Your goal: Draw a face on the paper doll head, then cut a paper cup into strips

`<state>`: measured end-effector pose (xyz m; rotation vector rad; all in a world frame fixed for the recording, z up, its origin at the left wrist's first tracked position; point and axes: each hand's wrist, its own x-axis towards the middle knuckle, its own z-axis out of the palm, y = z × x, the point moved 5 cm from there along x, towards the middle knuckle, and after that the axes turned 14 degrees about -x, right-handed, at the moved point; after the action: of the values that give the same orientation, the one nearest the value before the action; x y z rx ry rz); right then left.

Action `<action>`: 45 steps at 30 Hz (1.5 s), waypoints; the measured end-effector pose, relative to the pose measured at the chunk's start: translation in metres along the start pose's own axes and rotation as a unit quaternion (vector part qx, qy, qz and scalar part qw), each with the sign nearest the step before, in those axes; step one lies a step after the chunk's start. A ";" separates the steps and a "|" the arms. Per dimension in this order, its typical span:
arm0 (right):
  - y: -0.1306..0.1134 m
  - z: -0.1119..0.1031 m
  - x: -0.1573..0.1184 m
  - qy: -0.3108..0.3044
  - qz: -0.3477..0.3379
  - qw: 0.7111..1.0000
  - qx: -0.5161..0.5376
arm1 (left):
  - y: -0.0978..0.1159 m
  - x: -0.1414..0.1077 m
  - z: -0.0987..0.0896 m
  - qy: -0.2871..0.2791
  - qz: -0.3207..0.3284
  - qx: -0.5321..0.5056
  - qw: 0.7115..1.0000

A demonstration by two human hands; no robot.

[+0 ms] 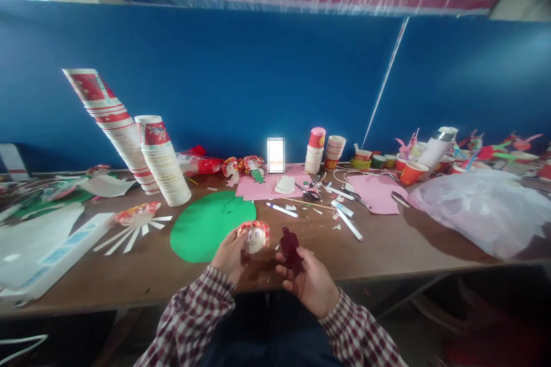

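Note:
My left hand (pixel 231 255) is closed on a small paper face (pixel 257 238), white in the middle with drawn features and a red and yellow frilled rim. Between the thumb and fingers of my right hand (pixel 312 281) is a dark red paper cutout (pixel 291 248), shaped somewhat like a small figure. The two pieces are held apart, side by side above the table's front edge. Left of them lies a green paper circle (pixel 210 226). Beyond them, a purple-tipped marker (pixel 282 210) and a pair of scissors (pixel 310 192) rest on the table.
Two tall leaning stacks of paper cups (pixel 166 166) stand at the left. Pink paper sheets (pixel 374 194), white pens (pixel 349 225) and scraps lie across the brown table (pixel 400 246). A clear plastic bag (pixel 486 212) sits at the right, before several decorated cups. A blue partition (pixel 241 80) closes the back.

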<state>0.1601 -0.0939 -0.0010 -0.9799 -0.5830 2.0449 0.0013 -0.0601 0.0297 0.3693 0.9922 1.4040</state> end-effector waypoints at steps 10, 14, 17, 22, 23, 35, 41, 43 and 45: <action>-0.015 0.005 0.002 0.042 -0.141 0.986 -0.083 | 0.013 -0.005 0.012 -0.036 -0.011 -0.068 0.997; -0.017 0.009 0.008 0.045 -0.173 0.974 -0.138 | 0.020 -0.004 0.023 -0.035 -0.015 -0.093 0.995; -0.025 0.011 0.014 0.071 -0.218 0.949 -0.215 | 0.026 -0.002 0.031 -0.034 -0.010 -0.100 0.994; -0.056 0.018 0.041 0.057 -0.272 0.899 -0.339 | 0.041 0.020 0.040 -0.043 0.006 -0.068 0.997; -0.064 0.017 0.051 0.071 -0.278 0.888 -0.358 | 0.045 0.027 0.043 -0.054 0.013 -0.066 0.996; -0.120 0.027 0.177 0.111 -0.298 0.854 -0.413 | 0.060 0.140 0.069 -0.032 0.046 -0.119 0.991; -0.114 0.022 0.182 0.109 -0.319 0.848 -0.410 | 0.063 0.169 0.067 -0.014 0.040 -0.128 0.991; -0.111 0.022 0.182 0.096 -0.318 0.845 -0.419 | 0.064 0.176 0.065 -0.010 0.035 -0.136 0.990; -0.108 0.022 0.182 0.081 -0.313 0.843 -0.430 | 0.063 0.181 0.061 -0.002 0.028 -0.143 0.989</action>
<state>0.1188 0.1143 0.0040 -1.2100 -1.5654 1.0632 -0.0176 0.1390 0.0468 0.1885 0.7673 1.5709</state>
